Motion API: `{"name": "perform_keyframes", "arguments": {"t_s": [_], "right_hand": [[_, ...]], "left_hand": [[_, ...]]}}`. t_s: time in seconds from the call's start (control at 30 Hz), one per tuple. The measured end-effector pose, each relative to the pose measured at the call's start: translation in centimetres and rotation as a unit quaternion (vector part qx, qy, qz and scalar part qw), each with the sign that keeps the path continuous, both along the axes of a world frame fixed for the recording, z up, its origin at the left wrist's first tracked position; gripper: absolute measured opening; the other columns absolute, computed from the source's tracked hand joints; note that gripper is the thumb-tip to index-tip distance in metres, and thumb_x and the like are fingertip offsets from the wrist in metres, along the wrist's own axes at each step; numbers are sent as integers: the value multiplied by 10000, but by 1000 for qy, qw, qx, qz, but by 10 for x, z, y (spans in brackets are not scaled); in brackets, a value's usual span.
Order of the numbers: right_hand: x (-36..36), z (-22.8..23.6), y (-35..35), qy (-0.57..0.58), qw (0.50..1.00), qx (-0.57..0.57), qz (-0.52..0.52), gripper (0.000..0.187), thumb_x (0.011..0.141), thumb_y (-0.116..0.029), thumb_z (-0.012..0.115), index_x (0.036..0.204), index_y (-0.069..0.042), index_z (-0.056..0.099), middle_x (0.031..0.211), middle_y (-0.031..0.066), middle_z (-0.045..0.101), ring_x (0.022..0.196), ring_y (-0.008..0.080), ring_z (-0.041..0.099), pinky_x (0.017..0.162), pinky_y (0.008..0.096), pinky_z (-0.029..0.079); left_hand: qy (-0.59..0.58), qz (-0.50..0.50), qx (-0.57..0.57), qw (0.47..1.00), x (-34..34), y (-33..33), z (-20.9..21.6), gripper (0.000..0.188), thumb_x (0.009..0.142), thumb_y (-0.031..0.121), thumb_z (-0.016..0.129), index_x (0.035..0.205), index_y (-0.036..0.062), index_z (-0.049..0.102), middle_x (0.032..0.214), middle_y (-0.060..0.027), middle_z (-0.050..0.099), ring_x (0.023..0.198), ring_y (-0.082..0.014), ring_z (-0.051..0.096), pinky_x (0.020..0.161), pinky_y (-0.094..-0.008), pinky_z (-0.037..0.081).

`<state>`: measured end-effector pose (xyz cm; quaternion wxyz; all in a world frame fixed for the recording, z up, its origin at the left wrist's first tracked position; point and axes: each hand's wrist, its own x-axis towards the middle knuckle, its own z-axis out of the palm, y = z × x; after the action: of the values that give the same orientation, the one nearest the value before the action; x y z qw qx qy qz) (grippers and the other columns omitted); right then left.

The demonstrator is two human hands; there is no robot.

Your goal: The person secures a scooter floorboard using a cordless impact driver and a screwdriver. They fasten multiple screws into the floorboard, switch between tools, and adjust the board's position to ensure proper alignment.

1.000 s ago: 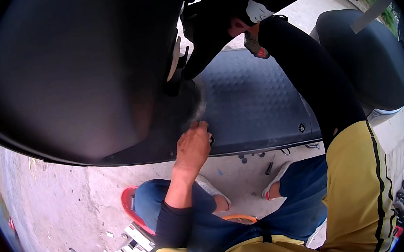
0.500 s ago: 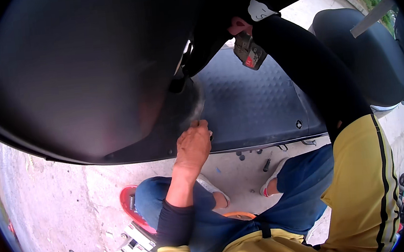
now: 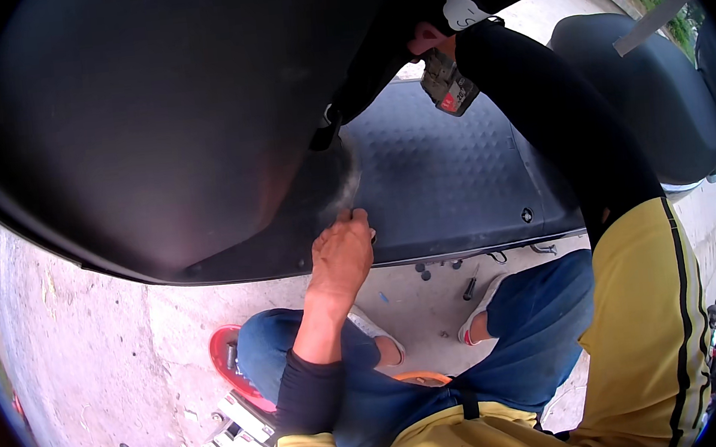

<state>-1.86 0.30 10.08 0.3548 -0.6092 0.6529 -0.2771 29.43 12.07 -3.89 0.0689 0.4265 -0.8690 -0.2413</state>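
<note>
Scooter with dark body is standing crosswise before the person, on the pale ground. Its textured footboard is running toward the black seat at right. Red basin is resting on the ground at left. Left hand is resting narrow, with bent fingers, at the near edge of the footboard; I cannot tell if it is holding something. Right hand is mostly hiding from view, so its grip I cannot tell; just below it, one grey-and-red block is showing.
</note>
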Motion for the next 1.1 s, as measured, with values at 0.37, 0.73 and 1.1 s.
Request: {"name": "perform_keyframes", "arguments": {"t_s": [0.37, 0.73, 1.1], "right_hand": [[0, -2, -9, -11, 1000, -5, 7, 178, 946, -156, 676, 792, -75, 710, 612, 34, 636, 531, 120, 592, 489, 278, 402], [49, -4, -7, 232, 967, 94, -35, 200, 806, -224, 702, 768, -28, 715, 591, 67, 633, 531, 215, 599, 555, 365, 469], [41, -6, 81, -158, 972, 42, -168, 244, 914, -190, 801, 915, 28, 690, 735, 83, 643, 629, 172, 640, 553, 318, 508]], "left_hand": [[12, -3, -24, 1000, -1, -3, -6, 206, 971, 155, 673, 1130, 24, 669, 1112, -186, 714, 1015, -394, 720, 883, -470, 575], [2, 9, -8, 1000, -10, -8, -2, 202, 970, 150, 666, 1119, 13, 679, 1077, -201, 735, 1026, -418, 706, 897, -490, 553], [291, 14, 185, 938, -34, -15, 28, 561, 1038, 315, 658, 1453, -37, 521, 1236, -219, 708, 1154, -321, 685, 1006, -403, 525]]}}
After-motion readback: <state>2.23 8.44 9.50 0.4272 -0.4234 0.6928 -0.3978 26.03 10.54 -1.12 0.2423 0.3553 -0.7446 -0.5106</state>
